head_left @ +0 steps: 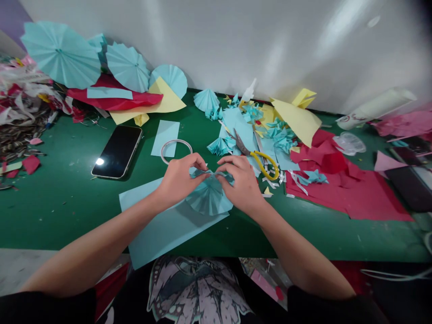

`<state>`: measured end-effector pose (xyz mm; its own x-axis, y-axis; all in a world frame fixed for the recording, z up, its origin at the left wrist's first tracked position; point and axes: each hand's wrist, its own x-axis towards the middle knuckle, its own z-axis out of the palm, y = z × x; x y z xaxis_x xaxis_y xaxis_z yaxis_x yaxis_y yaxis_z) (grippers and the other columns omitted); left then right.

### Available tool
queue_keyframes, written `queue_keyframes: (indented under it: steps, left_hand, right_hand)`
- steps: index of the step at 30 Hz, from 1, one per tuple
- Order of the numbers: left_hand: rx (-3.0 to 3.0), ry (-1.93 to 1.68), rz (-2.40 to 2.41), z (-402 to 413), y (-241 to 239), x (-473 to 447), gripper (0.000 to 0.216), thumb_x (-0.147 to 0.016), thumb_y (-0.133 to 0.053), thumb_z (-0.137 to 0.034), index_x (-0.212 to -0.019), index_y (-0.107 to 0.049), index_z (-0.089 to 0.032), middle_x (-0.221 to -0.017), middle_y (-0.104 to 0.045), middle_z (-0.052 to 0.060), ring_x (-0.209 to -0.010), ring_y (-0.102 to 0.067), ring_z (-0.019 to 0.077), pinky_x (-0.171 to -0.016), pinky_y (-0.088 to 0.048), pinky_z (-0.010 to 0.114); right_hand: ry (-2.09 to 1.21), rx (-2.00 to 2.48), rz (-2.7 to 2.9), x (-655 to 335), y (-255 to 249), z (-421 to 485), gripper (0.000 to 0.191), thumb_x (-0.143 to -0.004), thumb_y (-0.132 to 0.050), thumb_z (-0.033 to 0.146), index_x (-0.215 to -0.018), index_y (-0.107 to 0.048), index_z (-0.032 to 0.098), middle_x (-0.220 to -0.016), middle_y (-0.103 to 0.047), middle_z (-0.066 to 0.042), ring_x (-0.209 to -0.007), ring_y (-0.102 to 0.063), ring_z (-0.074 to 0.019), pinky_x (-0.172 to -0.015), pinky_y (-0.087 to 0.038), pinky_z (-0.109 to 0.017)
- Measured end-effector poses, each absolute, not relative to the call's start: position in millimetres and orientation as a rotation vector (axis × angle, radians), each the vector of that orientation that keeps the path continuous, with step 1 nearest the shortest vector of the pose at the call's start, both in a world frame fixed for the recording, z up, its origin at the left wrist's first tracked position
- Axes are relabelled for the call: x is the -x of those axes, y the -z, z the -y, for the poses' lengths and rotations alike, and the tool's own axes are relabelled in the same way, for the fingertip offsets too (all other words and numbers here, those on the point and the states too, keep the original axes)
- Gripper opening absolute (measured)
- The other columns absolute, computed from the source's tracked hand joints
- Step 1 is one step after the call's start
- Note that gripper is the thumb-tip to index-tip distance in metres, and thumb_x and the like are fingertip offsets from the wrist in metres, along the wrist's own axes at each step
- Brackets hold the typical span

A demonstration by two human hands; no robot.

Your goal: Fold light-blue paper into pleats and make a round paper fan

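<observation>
Between my two hands is a pleated light-blue paper fan, its folds spreading toward me. My left hand pinches its upper left edge, thumb against fingertips. On the other side my right hand pinches the upper right edge close to the middle. A flat light-blue sheet lies under the fan and reaches the table's front edge. Just beyond my left hand is a roll of thin tape, partly over a small blue paper rectangle. Yellow-handled scissors lie beyond my right hand.
A phone lies on the green table at left. Finished blue paper rosettes lean on the wall. Blue scraps, yellow paper and red sheets spread across the right. Cluttered scraps fill the far left.
</observation>
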<state>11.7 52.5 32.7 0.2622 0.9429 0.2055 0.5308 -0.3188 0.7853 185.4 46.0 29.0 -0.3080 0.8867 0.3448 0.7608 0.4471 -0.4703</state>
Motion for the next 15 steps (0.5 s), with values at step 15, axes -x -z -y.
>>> queue_keyframes:
  steps: [15]
  left_hand:
    - [-1.924, -0.937, -1.398, -51.1, -33.8, -15.4, 0.016, -0.073, -0.067, -0.019, -0.083, -0.055, -0.020, -0.078, -0.070, -0.003, -0.081, -0.067, 0.0146, -0.068, -0.049, 0.023]
  right_hand:
    - [-0.278, 1.371, 2.163, -184.8, -29.6, -44.7, 0.007, -0.077, -0.056, 0.014, -0.073, -0.060, 0.019, -0.098, -0.062, -0.005, -0.097, -0.050, -0.0236, -0.081, -0.037, -0.041]
